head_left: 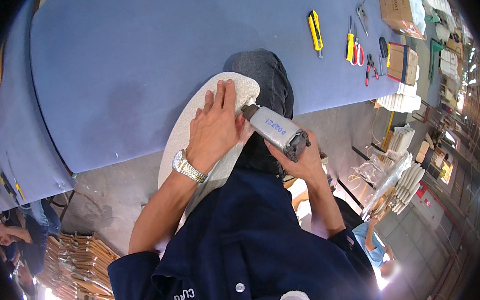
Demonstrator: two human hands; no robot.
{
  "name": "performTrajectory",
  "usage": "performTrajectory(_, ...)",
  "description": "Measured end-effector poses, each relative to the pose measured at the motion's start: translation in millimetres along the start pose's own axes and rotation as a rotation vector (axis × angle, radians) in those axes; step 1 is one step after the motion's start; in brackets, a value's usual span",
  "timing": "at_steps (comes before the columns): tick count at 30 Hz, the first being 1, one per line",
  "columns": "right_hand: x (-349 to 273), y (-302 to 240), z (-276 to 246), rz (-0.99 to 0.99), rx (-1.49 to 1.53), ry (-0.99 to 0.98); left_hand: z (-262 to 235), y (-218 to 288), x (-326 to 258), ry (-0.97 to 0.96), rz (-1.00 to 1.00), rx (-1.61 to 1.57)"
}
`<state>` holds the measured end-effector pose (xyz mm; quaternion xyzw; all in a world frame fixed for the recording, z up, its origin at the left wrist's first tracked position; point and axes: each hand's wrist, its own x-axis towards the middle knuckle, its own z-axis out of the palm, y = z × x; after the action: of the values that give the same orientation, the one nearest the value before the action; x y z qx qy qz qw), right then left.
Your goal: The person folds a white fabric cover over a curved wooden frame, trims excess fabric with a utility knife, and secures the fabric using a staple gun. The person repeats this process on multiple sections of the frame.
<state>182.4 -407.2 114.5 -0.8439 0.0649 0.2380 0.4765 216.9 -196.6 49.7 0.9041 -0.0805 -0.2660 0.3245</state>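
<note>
A pale grey fabric-covered panel (185, 117) with rounded ends lies slantwise over my legs, its far end by my raised knee in dark jeans (271, 74). My left hand (215, 127) rests on it, fingers stretched flat over the fabric and the thumb near the right edge. In my right hand (306, 159) is a staple gun (274, 127) with a grey body; its dark nose meets the panel's edge beside my left thumb. The fingers round its handle are partly hidden by the tool.
A blue-covered table (162, 50) stretches ahead, bearing a yellow utility knife (314, 31), scissors (357, 52), pliers (370, 70) and cardboard boxes (402, 63). Stacked white pieces (407, 184) stand at right, wooden pieces (85, 264) at lower left. Other people (375, 243) are at both sides.
</note>
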Motion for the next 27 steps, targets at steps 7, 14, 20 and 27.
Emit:
performTrajectory(7,14.9,-12.8,-6.0,-0.102,-0.135,-0.094,-2.7,-3.9,-0.2,0.022,0.024,-0.074)
performTrajectory(14,30.2,-17.3,-4.3,-0.060,-0.155,-0.167,-4.2,-4.2,4.8,0.014,-0.008,-0.102)
performTrajectory(20,33.1,-16.8,0.2,-0.029,-0.179,-0.161,-7.0,-6.5,8.6,0.043,-0.014,-0.048)
performTrajectory(27,34.2,-17.5,4.2,-0.142,-0.128,-0.102,-26.2,-4.7,8.7,-0.024,-0.074,-0.094)
